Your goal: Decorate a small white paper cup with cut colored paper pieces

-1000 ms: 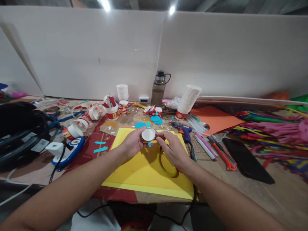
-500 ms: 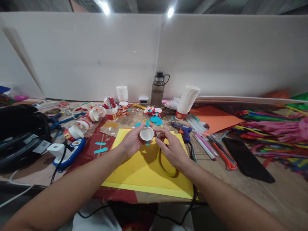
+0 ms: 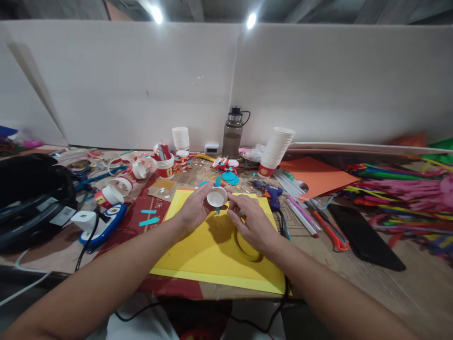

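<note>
A small cut-down paper cup [image 3: 216, 197] is between my hands, its white round face turned towards me. A blue paper strip [image 3: 218, 181] sticks out at its top and another blue tip shows below. My left hand [image 3: 196, 208] is closed on the cup's left side. My right hand [image 3: 249, 217] has its fingertips against the cup's right edge, with the thumb bent lower down; the far side of the cup is hidden. Beneath the hands lie yellow paper sheets [image 3: 198, 257] and a yellow tape roll [image 3: 253, 257], partly covered by my right hand.
Two blue strips [image 3: 148, 221] lie left of the paper, blue paper discs [image 3: 230, 178] beyond it. A glue gun [image 3: 273, 196], markers [image 3: 302, 217], a cutter [image 3: 331, 231] and a phone [image 3: 364, 236] are on the right. Behind stand stacked paper cups [image 3: 276, 151] and a bottle [image 3: 232, 134].
My right fingers have moved slightly left and up, against the cup's right edge. The cup stays in my left hand, nearly in the same place.
</note>
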Motion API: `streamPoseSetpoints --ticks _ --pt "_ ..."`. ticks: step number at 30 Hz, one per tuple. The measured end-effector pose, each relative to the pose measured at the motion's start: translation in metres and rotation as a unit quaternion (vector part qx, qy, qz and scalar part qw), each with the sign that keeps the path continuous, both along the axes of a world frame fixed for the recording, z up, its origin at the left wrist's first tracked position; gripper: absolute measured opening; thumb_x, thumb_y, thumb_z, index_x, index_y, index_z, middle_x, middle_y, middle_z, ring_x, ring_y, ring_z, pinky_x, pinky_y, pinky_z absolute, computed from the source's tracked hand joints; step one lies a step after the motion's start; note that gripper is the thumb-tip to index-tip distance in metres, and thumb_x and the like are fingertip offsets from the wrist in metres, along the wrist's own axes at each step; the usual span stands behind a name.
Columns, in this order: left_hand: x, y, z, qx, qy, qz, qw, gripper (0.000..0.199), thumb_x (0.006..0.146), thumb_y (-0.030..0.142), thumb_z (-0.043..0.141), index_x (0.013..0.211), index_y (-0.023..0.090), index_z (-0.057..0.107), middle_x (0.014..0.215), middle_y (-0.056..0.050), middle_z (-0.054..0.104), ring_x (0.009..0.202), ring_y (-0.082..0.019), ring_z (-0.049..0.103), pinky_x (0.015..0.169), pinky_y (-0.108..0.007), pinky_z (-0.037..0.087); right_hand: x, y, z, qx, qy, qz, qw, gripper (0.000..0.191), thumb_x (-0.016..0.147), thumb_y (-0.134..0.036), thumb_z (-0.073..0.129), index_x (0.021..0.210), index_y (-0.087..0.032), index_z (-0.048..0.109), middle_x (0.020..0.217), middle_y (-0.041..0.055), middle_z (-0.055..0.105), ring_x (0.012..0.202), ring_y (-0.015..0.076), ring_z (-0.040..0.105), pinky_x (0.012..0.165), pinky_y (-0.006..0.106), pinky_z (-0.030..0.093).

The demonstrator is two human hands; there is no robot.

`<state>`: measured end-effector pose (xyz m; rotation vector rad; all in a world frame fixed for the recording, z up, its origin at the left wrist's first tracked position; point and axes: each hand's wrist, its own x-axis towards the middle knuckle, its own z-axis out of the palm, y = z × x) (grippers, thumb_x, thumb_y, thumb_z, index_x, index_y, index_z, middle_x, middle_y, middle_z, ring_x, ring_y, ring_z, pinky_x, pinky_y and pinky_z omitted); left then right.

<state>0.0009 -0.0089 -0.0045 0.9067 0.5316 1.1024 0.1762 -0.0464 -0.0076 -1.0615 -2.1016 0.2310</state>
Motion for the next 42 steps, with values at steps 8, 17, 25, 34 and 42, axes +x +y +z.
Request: streamPoseSetpoints --ticks 8,17,25,34,42 --pt "-0.001 -0.002 -0.005 0.121 0.104 0.065 0.985 0.029 0.075 0.020 0.069 0.103 0.017 0.066 0.099 -0.006 0.071 0.089 -0.016 0.064 0.078 -0.025 0.050 0.002 -0.001 0.004 -0.010 0.022 -0.013 1.000 0.023 0.090 -0.021 0.054 0.113 -0.021 0.059 0.092 0.0062 0.066 0.087 0.0210 0.060 0.082 0.041 0.045" --pt "0.000 -0.002 -0.005 0.151 0.131 0.095 0.975 0.025 0.072 0.019 0.068 0.097 0.017 0.070 0.095 -0.006 0.071 0.083 -0.016 0.064 0.071 -0.025 0.051 0.003 -0.001 0.009 -0.016 0.037 -0.024 0.999 0.017 0.090 -0.021 0.054 0.105 -0.022 0.062 0.092 0.0058 0.065 0.085 0.0203 0.060 0.080 0.039 0.046" --pt "-0.002 -0.003 0.000 0.155 0.158 0.091 0.971 0.026 0.074 0.025 0.068 0.099 0.017 0.067 0.097 -0.008 0.071 0.085 -0.018 0.064 0.070 -0.028 0.054 0.002 -0.001 0.008 -0.021 0.065 -0.010 0.998 0.020 0.091 -0.016 0.047 0.100 -0.020 0.065 0.092 0.0069 0.067 0.085 0.0188 0.061 0.077 0.035 0.048" --pt "-0.001 0.001 -0.002 0.117 0.146 0.094 0.978 0.030 0.072 0.020 0.065 0.102 0.015 0.063 0.095 -0.008 0.070 0.086 -0.019 0.066 0.067 -0.028 0.055 0.005 0.001 0.005 -0.037 0.040 -0.025 0.998 0.026 0.081 -0.005 0.040 0.080 -0.019 0.062 0.075 0.0025 0.062 0.071 0.0160 0.057 0.067 0.028 0.043" --pt "-0.005 0.012 -0.003 0.027 0.099 0.095 0.990 0.036 0.067 0.021 0.068 0.101 0.014 0.058 0.095 -0.011 0.071 0.083 -0.021 0.069 0.058 -0.025 0.054 0.006 0.003 0.010 -0.018 0.060 -0.047 0.997 0.022 0.087 -0.013 0.042 0.083 -0.018 0.063 0.081 0.0048 0.065 0.076 0.0166 0.058 0.072 0.028 0.041"
